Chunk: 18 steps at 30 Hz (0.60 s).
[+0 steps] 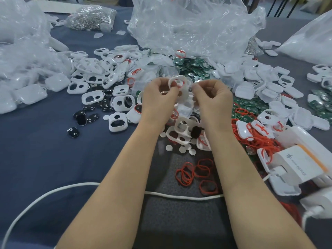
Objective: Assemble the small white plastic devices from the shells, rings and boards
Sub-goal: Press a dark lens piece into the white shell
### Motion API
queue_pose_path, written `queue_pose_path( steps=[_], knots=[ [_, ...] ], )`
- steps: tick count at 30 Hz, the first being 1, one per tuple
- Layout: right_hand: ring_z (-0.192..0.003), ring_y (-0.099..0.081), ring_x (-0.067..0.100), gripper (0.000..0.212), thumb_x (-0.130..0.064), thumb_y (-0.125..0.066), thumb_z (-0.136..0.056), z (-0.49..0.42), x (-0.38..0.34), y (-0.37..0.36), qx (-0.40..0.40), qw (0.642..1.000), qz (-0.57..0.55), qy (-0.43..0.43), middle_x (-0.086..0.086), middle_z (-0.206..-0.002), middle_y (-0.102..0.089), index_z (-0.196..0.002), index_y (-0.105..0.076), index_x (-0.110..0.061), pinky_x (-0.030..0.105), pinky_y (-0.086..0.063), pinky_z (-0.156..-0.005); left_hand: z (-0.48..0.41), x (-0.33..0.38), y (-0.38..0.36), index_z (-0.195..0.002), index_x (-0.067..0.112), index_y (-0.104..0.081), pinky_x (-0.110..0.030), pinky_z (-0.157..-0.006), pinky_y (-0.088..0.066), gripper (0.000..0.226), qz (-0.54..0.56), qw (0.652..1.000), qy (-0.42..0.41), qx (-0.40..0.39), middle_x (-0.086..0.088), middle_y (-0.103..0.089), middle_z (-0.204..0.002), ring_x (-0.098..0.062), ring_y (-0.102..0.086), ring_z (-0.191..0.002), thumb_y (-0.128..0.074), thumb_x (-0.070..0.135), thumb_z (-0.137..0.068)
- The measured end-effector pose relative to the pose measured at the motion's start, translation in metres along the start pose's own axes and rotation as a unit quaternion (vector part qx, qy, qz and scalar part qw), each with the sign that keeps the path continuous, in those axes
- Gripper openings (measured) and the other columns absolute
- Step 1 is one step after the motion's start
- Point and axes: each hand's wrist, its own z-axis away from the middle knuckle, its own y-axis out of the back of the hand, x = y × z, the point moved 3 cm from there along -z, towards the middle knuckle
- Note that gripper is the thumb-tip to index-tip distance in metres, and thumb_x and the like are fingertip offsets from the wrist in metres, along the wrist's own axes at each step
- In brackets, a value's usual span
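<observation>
While left hand grips shell, right hand pinch perhaps hidden.

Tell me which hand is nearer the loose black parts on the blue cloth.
Left. The left hand grips a white shell right of the black parts; the right hand is farther right.

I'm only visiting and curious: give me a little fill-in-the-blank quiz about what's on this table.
The left hand holds a white shell with a ___ ring in it.
The circuit boards piled behind are ___.
The cable under the forearms is ___.
Missing words: red; green; white.
</observation>
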Motion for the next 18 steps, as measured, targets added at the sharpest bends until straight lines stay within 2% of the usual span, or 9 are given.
queue_pose_path(
  steps=[2,6,9,11,13,15,16,18],
  knots=[
    [-0.055,-0.057,0.003,0.012,-0.014,-0.064,-0.089,-0.005,0.000,0.009,-0.008,1.000,0.003,-0.026,-0.003,-0.071,-0.063,-0.080,-0.060,-0.019,0.021,-0.051,-0.061,-0.002,-0.002,0.004,-0.098,0.010,-0.063,-0.026,-0.073,-0.058,0.006,0.017,1.000,0.023,0.010,-0.001,-0.069,-0.086,-0.002,-0.067,-0.073,-0.061,0.011,-0.092],
    [-0.049,-0.055,0.001,0.010,-0.014,-0.061,-0.090,-0.009,-0.003,0.020,-0.116,0.988,0.101,-0.024,-0.005,-0.065,-0.064,-0.082,-0.060,-0.019,0.020,-0.052,-0.058,-0.003,-0.002,0.004,-0.103,0.008,-0.063,-0.038,-0.083,-0.058,0.013,0.017,0.999,0.039,0.007,-0.009,-0.070,-0.097,-0.019,-0.069,-0.090,-0.062,0.011,-0.091],
    [-0.045,-0.054,0.001,0.010,-0.006,-0.057,-0.086,-0.008,-0.006,0.022,-0.159,0.978,0.132,-0.023,-0.008,-0.055,-0.063,-0.084,-0.060,-0.016,0.013,-0.045,-0.048,-0.002,-0.002,0.001,-0.106,0.008,-0.062,-0.037,-0.078,-0.060,0.015,0.023,0.999,0.042,-0.009,-0.010,-0.072,-0.096,-0.020,-0.070,-0.089,-0.061,0.011,-0.091],
    [-0.043,-0.055,0.003,0.012,-0.005,-0.055,-0.085,-0.007,-0.005,0.019,-0.186,0.969,0.155,-0.041,-0.009,-0.051,-0.063,-0.082,-0.060,-0.015,0.016,-0.045,-0.048,-0.001,-0.002,0.001,-0.105,0.010,-0.062,-0.040,-0.079,-0.060,0.014,0.025,0.999,0.041,-0.013,-0.010,-0.072,-0.097,-0.020,-0.070,-0.091,-0.062,0.011,-0.091],
    [-0.042,-0.054,0.003,0.011,-0.013,-0.057,-0.088,-0.006,-0.002,0.018,-0.207,0.959,0.188,-0.051,-0.008,-0.050,-0.064,-0.079,-0.061,-0.017,0.021,-0.046,-0.053,0.000,-0.001,0.002,-0.102,0.012,-0.062,-0.041,-0.081,-0.059,0.011,0.023,0.999,0.040,-0.017,-0.010,-0.071,-0.097,-0.021,-0.070,-0.092,-0.062,0.012,-0.091],
    [-0.040,-0.051,0.002,0.019,-0.026,-0.058,-0.092,-0.004,-0.003,0.018,-0.215,0.953,0.209,-0.042,-0.008,-0.049,-0.063,-0.075,-0.062,-0.018,0.022,-0.045,-0.056,0.001,0.000,0.002,-0.095,0.016,-0.062,-0.040,-0.079,-0.060,0.006,0.031,0.998,0.048,-0.028,-0.007,-0.071,-0.092,-0.019,-0.070,-0.088,-0.061,0.012,-0.092],
    [-0.040,-0.048,0.003,0.025,-0.033,-0.057,-0.093,-0.004,-0.005,0.018,-0.212,0.957,0.193,-0.037,-0.007,-0.049,-0.062,-0.073,-0.061,-0.018,0.022,-0.044,-0.055,0.002,0.000,0.001,-0.090,0.018,-0.061,-0.038,-0.077,-0.060,0.007,0.043,0.996,0.064,-0.042,-0.005,-0.070,-0.090,-0.018,-0.070,-0.084,-0.061,0.011,-0.092],
    [-0.039,-0.044,0.006,0.039,-0.043,-0.052,-0.096,-0.003,-0.010,0.017,-0.199,0.976,0.069,-0.058,-0.004,-0.047,-0.057,-0.067,-0.060,-0.017,0.018,-0.040,-0.047,0.003,0.000,-0.001,-0.087,0.016,-0.060,-0.032,-0.069,-0.060,0.009,0.103,0.983,0.124,-0.093,-0.007,-0.068,-0.089,-0.017,-0.067,-0.079,-0.060,0.009,-0.092]
  ],
)
